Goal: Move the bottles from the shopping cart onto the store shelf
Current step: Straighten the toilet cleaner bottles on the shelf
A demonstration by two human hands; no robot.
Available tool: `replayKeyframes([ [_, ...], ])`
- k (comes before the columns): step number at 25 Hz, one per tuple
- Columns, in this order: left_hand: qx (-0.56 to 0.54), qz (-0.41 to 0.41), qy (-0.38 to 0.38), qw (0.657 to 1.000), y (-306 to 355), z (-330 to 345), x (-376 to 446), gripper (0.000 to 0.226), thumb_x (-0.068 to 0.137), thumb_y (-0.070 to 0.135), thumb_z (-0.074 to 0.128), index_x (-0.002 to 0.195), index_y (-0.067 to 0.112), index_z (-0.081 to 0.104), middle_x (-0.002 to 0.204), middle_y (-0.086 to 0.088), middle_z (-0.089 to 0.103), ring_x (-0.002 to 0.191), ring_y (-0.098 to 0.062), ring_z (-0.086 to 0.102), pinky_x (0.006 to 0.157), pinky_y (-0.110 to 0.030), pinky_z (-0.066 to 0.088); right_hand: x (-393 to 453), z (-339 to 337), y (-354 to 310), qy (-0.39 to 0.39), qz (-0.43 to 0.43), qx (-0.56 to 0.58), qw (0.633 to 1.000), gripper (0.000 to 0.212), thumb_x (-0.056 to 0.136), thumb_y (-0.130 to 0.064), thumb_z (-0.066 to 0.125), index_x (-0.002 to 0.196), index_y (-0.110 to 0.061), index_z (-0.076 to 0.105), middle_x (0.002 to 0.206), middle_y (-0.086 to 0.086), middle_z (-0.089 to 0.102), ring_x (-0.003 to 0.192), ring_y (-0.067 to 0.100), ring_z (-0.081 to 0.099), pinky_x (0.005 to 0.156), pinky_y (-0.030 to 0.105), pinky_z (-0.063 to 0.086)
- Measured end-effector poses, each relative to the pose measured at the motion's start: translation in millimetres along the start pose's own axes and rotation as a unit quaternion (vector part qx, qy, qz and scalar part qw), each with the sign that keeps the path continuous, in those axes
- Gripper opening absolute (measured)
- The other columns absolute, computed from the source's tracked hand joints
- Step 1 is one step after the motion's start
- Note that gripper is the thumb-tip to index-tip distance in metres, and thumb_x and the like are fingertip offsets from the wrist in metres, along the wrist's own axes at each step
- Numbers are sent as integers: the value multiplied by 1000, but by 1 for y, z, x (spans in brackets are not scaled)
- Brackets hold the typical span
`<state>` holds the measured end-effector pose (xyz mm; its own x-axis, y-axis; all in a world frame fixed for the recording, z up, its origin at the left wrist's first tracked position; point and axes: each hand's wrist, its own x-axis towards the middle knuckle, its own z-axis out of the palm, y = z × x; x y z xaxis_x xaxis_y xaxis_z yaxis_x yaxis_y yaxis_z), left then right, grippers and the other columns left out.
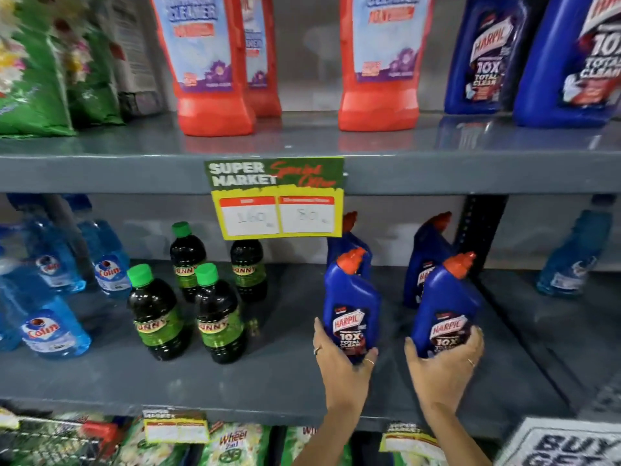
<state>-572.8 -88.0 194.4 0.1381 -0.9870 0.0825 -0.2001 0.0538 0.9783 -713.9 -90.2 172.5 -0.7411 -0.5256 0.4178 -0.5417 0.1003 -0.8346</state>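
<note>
Blue bottles (351,297) (443,307) upright on shelf (285,375), 1 per grip (342,361) (443,364).

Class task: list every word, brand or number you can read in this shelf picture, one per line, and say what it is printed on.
"HARPIC 10X TOTAL CLEAN": blue bottle in left hand, blue bottle in right hand.
"SUPER MARKET", "Special Offer": shelf-edge sign; its handwritten prices are too faint.
"Colin": light blue bottle.
"UNNY" (partly hidden): dark green-capped bottle.
"CLEANER": red bottle; smaller print blurred.
"Wheel 2in1": packet.
"BUY": white sign.
</note>
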Motion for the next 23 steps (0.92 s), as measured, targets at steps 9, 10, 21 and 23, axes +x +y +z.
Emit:
replayKeyframes([
  [9, 103, -26, 122, 987, 4, 41, 8, 124, 60, 30, 82, 145, 10, -6, 153, -15, 14, 133, -33, 31, 107, -42, 37, 2, -1, 7, -47, 49, 11, 998, 118, 54, -18, 87, 143, 3, 13, 142, 28, 35, 130, 43, 35, 109, 50, 32],
  [10, 109, -30, 126, 986, 4, 42, 9, 124, 60, 30, 82, 145, 11, -7, 151, -17, 19, 130, -34, 35, 105, -43, 40, 2, -2, 7, -49, 47, 11, 998, 118, 54, -18, 87, 143, 3, 13, 142, 28, 35, 130, 43, 35, 109, 50, 32],
  [21, 97, -27, 110, 989, -1, 42, -2, 125, 58, 23, 82, 145, 13, -8, 141, -19, 30, 121, -32, 40, 106, -43, 39, 2, -3, 4, -45, 66, 27, 996, 114, 51, -14, 86, 141, -2, 16, 139, 26, 36, 126, 42, 36, 103, 54, 39],
  [23, 95, -25, 110, 989, -2, 43, -2, 125, 57, 23, 81, 145, 13, -8, 141, -20, 30, 120, -32, 40, 105, -42, 40, 2, -2, 5, -49, 68, 26, 996, 115, 51, -15, 86, 141, -4, 16, 139, 26, 36, 126, 42, 36, 102, 55, 41],
])
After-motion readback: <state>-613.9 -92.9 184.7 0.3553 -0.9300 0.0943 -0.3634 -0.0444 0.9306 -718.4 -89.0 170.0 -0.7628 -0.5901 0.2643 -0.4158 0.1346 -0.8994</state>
